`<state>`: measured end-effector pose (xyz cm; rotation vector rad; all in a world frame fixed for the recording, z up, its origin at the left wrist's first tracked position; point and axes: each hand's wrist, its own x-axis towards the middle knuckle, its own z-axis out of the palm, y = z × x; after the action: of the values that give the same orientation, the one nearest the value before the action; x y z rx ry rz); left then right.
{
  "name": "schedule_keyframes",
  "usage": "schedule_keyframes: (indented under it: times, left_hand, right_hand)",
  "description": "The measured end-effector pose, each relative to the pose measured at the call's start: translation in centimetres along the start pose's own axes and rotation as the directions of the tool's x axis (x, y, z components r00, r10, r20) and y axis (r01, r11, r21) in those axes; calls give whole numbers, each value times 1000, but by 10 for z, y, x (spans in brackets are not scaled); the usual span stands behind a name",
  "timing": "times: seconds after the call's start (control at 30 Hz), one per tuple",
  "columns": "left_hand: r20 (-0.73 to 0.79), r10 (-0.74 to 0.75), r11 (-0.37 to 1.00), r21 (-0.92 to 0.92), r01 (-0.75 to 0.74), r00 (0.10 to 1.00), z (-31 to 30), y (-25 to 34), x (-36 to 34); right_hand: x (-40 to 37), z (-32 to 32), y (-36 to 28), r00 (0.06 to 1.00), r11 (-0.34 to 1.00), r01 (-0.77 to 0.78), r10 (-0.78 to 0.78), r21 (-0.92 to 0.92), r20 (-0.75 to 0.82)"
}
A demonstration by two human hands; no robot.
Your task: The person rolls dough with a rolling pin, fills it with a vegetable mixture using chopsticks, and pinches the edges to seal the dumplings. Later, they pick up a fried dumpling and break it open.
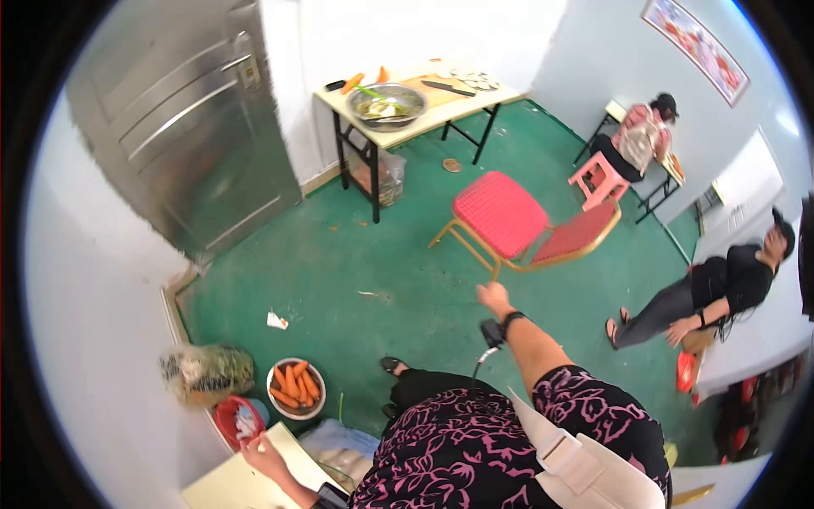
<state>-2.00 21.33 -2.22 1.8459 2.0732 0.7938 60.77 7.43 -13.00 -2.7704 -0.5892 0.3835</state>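
Observation:
My left hand (265, 459) is over the near edge of a pale table (225, 485) at the lower left, fingers stretched toward a red bucket (229, 422) with white, bag-like stuff in it. I see nothing held in that hand. Out in front of my body, my right hand (493, 296) hangs over the green floor with its fingers curled in and nothing showing in them. It overlaps a leg of the red chair (500, 214) in this view. A black device with a cable (492, 332) sits at my right wrist. Beside the bucket stands a metal bowl (275, 399) of carrots (294, 384).
A table (386, 142) by the wall carries a steel bowl (392, 121), a knife (448, 88) and a board. One person (646, 136) sits on a pink stool (599, 180); another person (721, 284) stands at right. A stuffed clear bag (208, 373) leans by the left wall.

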Motion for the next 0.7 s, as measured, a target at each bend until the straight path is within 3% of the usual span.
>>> schedule_keyframes:
  times: [0.03,0.07,0.1,0.13,0.17,0.23,0.27,0.3,0.33,0.4,0.43,0.5,0.53,0.57,0.6,0.7]
  left_hand:
    - [-65,61,997,42,-58,996,23,18,6]
    - [-21,144,981,133,-140,989,43,28,14]
    - [26,184,971,148,-186,983,57,50,20]
    - [89,169,982,72,-175,982,68,73,25]
    - [137,177,981,59,-186,975,78,97,29]
    - [242,195,976,45,-212,950,97,136,40]
    - [299,206,973,40,-228,932,108,153,47]
    - [340,211,969,51,-242,916,121,169,53]
    - [353,240,959,60,-278,904,133,191,58]
    - [378,271,942,86,-326,885,152,235,64]
    - [391,271,935,112,-337,880,168,253,69]
    - [419,301,926,85,-367,857,192,300,74]
    - [432,317,922,69,-381,844,203,323,75]
    - [436,346,915,40,-402,831,217,344,78]
    - [440,373,907,12,-421,817,230,363,81]
    - [469,432,880,-34,-473,771,267,418,93]
  right_hand:
    - [-10,3,63,1000,998,-7,6,63,15]
    - [-42,-10,96,991,991,-127,128,46,-35]
    - [-62,-6,140,996,996,-90,90,2,-26]
    - [-83,1,175,989,986,-145,146,-79,17]
    - [-90,29,227,962,956,-181,220,-232,159]
    - [-129,15,242,834,903,-254,386,-348,394]
    - [-124,89,314,802,883,-336,451,-329,392]
    - [-136,42,275,672,851,-409,526,-330,522]
    - [-137,9,237,634,871,-369,491,-324,598]
    - [-105,60,268,762,952,-102,262,-290,592]
    - [-75,65,271,802,957,102,81,-270,591]
    - [-38,78,259,761,848,484,-285,-217,583]
    - [-21,73,243,841,965,242,-155,-103,519]
    - [1,55,217,883,999,-11,-5,31,469]
    - [21,37,193,882,951,-255,155,175,445]
    - [82,10,169,952,993,-13,-24,119,306]
